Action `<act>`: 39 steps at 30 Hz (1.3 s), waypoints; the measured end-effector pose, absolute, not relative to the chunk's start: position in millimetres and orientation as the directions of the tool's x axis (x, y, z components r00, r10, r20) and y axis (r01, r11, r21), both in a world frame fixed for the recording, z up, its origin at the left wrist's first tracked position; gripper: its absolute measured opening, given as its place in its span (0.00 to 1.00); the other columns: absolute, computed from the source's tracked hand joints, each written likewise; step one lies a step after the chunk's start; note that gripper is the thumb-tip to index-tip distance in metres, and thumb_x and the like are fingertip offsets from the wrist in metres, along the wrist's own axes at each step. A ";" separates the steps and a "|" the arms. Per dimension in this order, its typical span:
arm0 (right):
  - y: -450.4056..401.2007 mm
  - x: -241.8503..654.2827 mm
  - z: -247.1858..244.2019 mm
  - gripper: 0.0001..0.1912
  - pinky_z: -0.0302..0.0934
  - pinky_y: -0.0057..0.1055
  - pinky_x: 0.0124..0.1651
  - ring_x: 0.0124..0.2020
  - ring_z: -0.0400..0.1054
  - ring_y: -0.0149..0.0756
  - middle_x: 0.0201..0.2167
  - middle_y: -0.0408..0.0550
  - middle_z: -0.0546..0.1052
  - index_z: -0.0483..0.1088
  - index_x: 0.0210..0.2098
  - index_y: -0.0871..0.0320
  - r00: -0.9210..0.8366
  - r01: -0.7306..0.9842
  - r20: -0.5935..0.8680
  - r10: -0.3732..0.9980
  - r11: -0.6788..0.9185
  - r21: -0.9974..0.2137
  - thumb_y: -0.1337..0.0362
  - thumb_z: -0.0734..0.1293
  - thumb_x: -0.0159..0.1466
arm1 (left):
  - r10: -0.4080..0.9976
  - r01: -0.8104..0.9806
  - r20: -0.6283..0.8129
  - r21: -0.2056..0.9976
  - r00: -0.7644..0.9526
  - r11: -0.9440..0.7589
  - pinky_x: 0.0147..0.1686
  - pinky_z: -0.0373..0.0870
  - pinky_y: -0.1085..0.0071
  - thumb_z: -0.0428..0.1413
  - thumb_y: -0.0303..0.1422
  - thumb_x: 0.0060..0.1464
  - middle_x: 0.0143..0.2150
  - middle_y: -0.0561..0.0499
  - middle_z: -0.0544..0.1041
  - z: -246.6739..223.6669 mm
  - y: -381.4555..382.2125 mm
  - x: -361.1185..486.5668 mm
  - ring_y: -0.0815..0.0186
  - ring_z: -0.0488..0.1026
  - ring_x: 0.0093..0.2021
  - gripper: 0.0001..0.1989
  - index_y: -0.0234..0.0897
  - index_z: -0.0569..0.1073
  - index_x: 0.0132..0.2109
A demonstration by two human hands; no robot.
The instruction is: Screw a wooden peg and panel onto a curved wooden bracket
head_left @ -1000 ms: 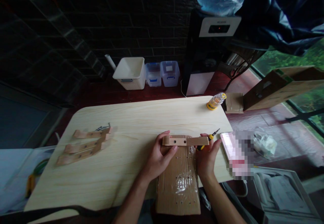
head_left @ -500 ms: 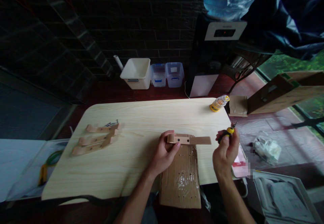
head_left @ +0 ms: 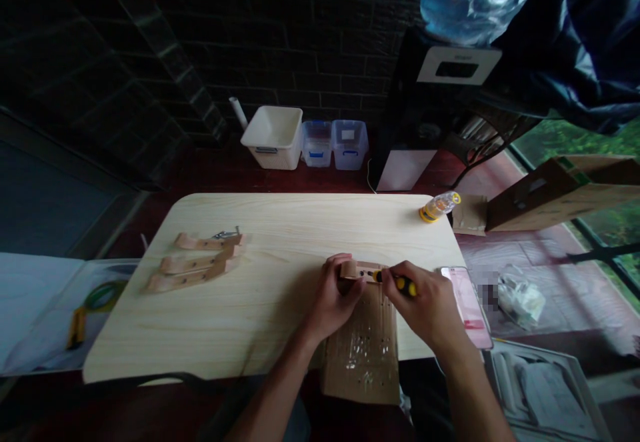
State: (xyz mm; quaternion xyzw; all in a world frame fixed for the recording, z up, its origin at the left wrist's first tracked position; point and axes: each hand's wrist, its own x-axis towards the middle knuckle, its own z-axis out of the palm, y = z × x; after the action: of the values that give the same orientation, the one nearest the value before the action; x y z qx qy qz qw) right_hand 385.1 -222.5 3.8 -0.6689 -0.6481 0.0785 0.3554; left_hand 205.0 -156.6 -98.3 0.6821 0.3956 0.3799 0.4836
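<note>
A light brown strip (head_left: 350, 269) with a rolled end and dark holes lies across the top of a taped cardboard piece (head_left: 363, 362). My left hand (head_left: 336, 301) grips the strip's rolled end between fingers and thumb. In my right hand (head_left: 425, 295) is a yellow and black screwdriver (head_left: 406, 286), held nearly level, its tip pointing left at the holes of the strip. Whether the tip touches a hole is too small to tell. Several similar strips (head_left: 195, 265) lie at the table's left, with small metal pieces (head_left: 226, 234) beside them.
The pale wooden table (head_left: 280, 229) bears a clear bottle with yellow ends (head_left: 439, 207) at its back right corner and a phone (head_left: 467, 305) at its right edge. Bins (head_left: 275, 139) and a water dispenser (head_left: 407, 169) stand behind; an open box (head_left: 545, 389) is at lower right.
My right hand has moved left with the screwdriver, from beyond the strip's right end to its holes, and the tool has turned from pointing up to pointing left. The view has shifted slightly.
</note>
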 end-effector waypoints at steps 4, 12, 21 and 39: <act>-204.4 379.4 4.3 0.13 0.55 0.28 0.27 0.21 0.71 0.33 0.21 0.41 0.77 0.73 0.30 0.54 0.066 0.851 0.240 0.969 0.071 -0.520 0.56 0.67 0.70 | 0.898 0.187 0.163 0.948 0.409 -0.257 0.65 0.67 0.49 0.61 0.36 0.63 0.62 0.40 0.70 -101.5 -157.4 200.1 0.52 0.69 0.65 0.21 0.41 0.65 0.60; -182.0 376.4 46.3 0.07 0.51 0.30 0.28 0.23 0.70 0.34 0.24 0.41 0.79 0.77 0.36 0.51 -0.191 0.904 0.014 0.982 0.181 -0.388 0.57 0.70 0.68 | 0.888 0.212 0.167 0.937 0.428 -0.278 0.65 0.67 0.48 0.60 0.31 0.62 0.58 0.42 0.71 -94.3 -155.9 193.6 0.52 0.69 0.62 0.15 0.42 0.69 0.54; -168.3 359.9 54.6 0.03 0.45 0.33 0.27 0.20 0.61 0.30 0.24 0.43 0.76 0.76 0.36 0.55 -0.381 0.906 -0.023 0.924 0.369 -0.210 0.69 0.70 0.64 | 0.883 0.202 0.240 0.918 0.403 -0.341 0.59 0.69 0.50 0.58 0.29 0.62 0.53 0.43 0.74 -92.3 -155.7 192.6 0.52 0.71 0.56 0.10 0.41 0.70 0.50; -151.5 338.6 83.0 0.07 0.56 0.32 0.35 0.35 0.77 0.40 0.34 0.53 0.83 0.78 0.42 0.59 -0.309 0.950 -0.347 0.885 0.307 -0.060 0.69 0.67 0.69 | 0.869 0.234 0.304 0.880 0.391 -0.413 0.56 0.73 0.55 0.60 0.28 0.63 0.51 0.45 0.75 -96.9 -154.2 192.4 0.55 0.73 0.54 0.11 0.41 0.69 0.51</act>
State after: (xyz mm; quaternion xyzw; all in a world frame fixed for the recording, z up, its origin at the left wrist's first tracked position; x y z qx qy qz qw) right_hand 338.6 -151.5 83.0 -0.5744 -0.7987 0.1280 -0.1254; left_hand 192.4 -154.2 -96.9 0.7364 0.3745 0.4053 0.3915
